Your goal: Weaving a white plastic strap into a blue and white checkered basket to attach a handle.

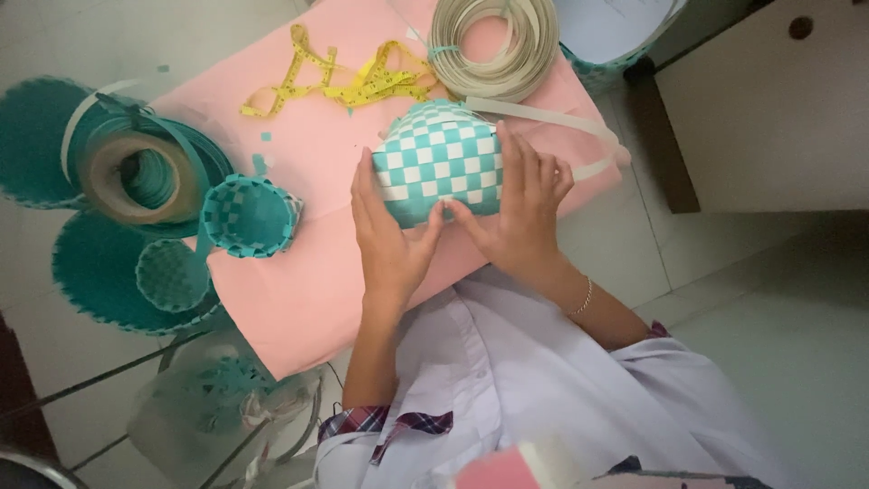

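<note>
Two hands (453, 226), one checkered basket (437, 163), one tape measure (348, 81)

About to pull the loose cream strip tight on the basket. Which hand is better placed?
Probably the right hand: it lies on the checkered basket beside the cream strip. The left hand holds the far side.
</note>
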